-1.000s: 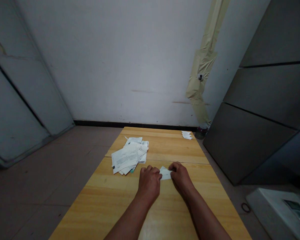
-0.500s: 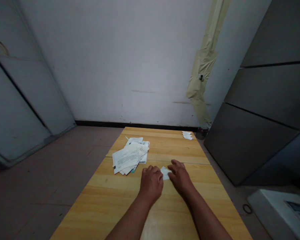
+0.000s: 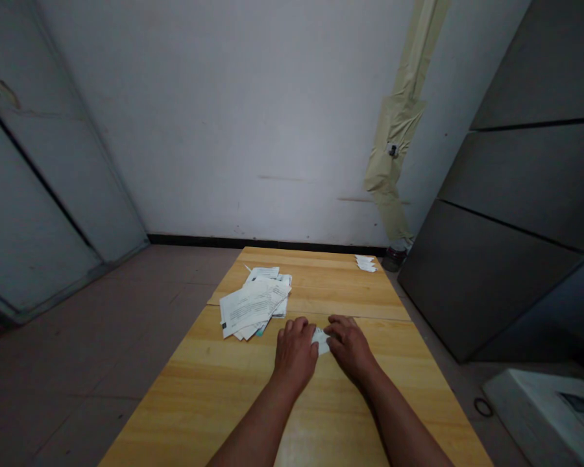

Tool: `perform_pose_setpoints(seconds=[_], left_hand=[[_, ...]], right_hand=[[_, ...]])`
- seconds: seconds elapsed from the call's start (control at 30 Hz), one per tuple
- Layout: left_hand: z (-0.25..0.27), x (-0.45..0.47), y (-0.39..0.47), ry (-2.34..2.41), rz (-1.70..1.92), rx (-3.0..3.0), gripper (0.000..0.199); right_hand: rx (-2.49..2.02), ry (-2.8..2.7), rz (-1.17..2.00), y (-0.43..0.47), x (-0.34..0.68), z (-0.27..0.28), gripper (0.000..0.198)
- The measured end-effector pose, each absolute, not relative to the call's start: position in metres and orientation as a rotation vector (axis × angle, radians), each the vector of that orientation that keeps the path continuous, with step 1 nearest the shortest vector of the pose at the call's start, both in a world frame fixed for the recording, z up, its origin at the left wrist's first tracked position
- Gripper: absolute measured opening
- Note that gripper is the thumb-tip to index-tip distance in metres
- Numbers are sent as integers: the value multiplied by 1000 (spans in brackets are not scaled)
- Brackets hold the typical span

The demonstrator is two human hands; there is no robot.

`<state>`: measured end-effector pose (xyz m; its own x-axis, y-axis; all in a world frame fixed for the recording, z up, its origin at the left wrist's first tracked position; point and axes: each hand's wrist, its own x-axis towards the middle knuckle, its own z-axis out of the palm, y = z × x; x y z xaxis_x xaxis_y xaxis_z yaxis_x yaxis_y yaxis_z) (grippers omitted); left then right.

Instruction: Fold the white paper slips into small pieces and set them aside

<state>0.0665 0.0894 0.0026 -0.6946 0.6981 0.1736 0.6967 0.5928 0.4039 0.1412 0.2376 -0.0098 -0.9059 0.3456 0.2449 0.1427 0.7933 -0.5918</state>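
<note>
A small folded piece of paper (image 3: 321, 341), white with a little print, lies on the wooden table between my hands. My left hand (image 3: 296, 349) grips its left side, fingers curled and thumb pointing inward. On the opposite side my right hand (image 3: 349, 344) holds the paper's right edge with bent fingers. Both hands rest low at the tabletop and hide the paper's outer edges. A loose pile of printed paper sheets (image 3: 253, 305) lies to the left, beyond my left hand and apart from it.
Several small folded papers (image 3: 366, 263) sit at the table's far right corner. The wooden table (image 3: 214, 395) ends near a white wall. A grey cabinet (image 3: 486, 272) stands on the right, with a white box (image 3: 530, 408) and a dark ring (image 3: 483, 407) on the floor.
My left fingers have moved slightly up and over the small paper, and my right fingertips have come lower and nearer. More of the paper's top is covered. The pile is unchanged.
</note>
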Motion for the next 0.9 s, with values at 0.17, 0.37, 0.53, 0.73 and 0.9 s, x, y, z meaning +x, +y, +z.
perform_pose_setpoints(seconds=[0.17,0.37,0.53,0.73,0.9], left_hand=[[-1,66,88,2770,886,1235,25],[-7,65,89,2688,1199,1112,22],[-1,67,87,2532,1451,1226,24],[-1,67,89,2379,1658,1142,16],[-9,60,91,1796,2012,621,12]], right_hand=[[-382,-2636,840,236,143,-6,40],[-380,-2426,1138,232,142,-2,11],[-427,-2033,1652,224,140,1,7],[-478,-1872,1799,213,138,12,20],[-409,-1850,2030,210,137,5,28]])
